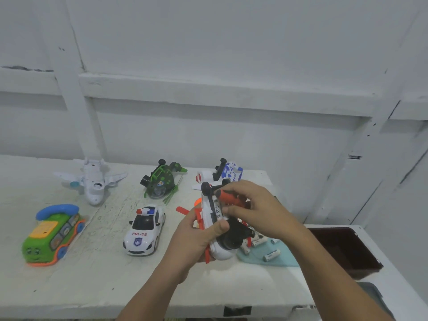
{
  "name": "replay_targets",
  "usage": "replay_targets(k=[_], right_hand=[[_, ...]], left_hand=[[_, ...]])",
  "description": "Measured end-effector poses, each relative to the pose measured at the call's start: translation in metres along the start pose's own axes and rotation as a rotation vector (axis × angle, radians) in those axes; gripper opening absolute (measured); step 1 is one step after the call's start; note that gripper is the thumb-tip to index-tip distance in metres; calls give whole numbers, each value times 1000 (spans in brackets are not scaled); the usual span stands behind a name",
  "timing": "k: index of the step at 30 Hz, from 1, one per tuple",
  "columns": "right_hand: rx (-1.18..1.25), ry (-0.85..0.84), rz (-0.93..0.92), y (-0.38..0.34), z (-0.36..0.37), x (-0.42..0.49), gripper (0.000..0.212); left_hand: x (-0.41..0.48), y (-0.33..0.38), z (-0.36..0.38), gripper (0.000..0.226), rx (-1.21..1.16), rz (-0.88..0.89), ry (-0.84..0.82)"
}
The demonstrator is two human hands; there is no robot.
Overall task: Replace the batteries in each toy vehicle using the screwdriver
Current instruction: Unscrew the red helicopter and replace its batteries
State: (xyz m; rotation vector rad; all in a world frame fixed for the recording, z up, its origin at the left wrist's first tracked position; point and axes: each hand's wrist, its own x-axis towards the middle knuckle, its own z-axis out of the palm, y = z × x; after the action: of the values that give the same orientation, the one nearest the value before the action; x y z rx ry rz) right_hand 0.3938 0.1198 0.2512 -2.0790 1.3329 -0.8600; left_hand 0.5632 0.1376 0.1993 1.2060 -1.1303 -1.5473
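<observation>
My left hand (196, 237) grips a white toy helicopter (216, 224) with red rotor blades and black wheels, turned underside up above the table. My right hand (257, 205) holds an orange-handled screwdriver (229, 196) against the helicopter's underside; its tip is hidden. Several white batteries (271, 254) lie on a light blue cloth (282, 258) just right of the helicopter. Other toys stand on the table: a police car (144, 230), a green bus with a blue phone handset (52, 235), a white plane (93, 179), a green helicopter (161, 181) and a white-and-blue vehicle (228, 170).
The white table (92, 286) ends at a front edge near the bottom of the view. A dark brown open box (345, 249) sits at the right. A white panelled wall (208, 89) rises right behind the table.
</observation>
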Motion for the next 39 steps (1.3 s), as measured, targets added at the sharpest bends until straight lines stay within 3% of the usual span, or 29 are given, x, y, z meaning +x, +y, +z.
replay_targets(k=[9, 13, 18, 24, 27, 31, 35, 39], right_hand=[[365, 32, 35, 49, -32, -17, 16], [669, 241, 238, 85, -53, -9, 14], [335, 293, 628, 154, -67, 17, 19], [55, 217, 779, 177, -62, 44, 23], [70, 246, 685, 172, -66, 47, 22], [125, 396, 388, 142, -92, 40, 22], [421, 567, 74, 91, -116, 15, 12], [535, 476, -67, 75, -106, -16, 13]], left_hand=[[13, -6, 50, 64, -19, -25, 47], [19, -9, 66, 63, -41, -28, 80], [25, -13, 81, 56, -61, -7, 105], [31, -14, 95, 60, -77, 28, 113], [37, -11, 96, 64, -89, 54, 106], [50, -4, 95, 68, -94, 96, 111], [67, 0, 96, 83, -59, 134, 136], [83, 3, 96, 82, -77, 165, 165]])
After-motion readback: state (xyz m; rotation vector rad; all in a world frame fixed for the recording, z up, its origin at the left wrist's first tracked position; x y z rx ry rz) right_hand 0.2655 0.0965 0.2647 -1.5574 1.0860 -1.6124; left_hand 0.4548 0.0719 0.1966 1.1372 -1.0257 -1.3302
